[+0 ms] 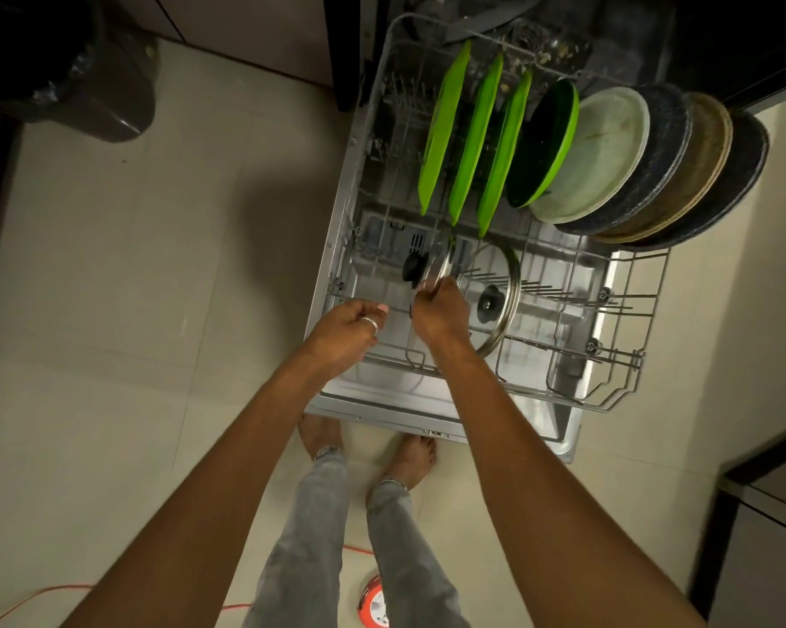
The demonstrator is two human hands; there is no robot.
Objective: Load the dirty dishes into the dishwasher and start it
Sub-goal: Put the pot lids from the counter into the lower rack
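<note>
With your right hand (441, 310) gripping the glass lid (434, 265) by its rim over the lower rack (626, 355), and your left hand's (348, 326) grip indeterminate, treat the lid as rigid, slick and breakable.

The green plates (443, 129) are glowing bright lime. The bowl (545, 142) is showing a lime rim around a dark inside. The white plate (595, 156) is looking off-white with faint smears. The speckled plates (662, 142) are showing dark blue-grey flecked with pale dots, and the tan plate (699, 160) is showing dull brown. The rack (626, 355) is gleaming grey. The small lid (441, 265) and big lid (502, 305) are showing clear glass, steel rims and black knobs. The floor (155, 310) is showing cream tiles, the jeans (305, 537) grey, the cord (28, 600) orange.
</note>
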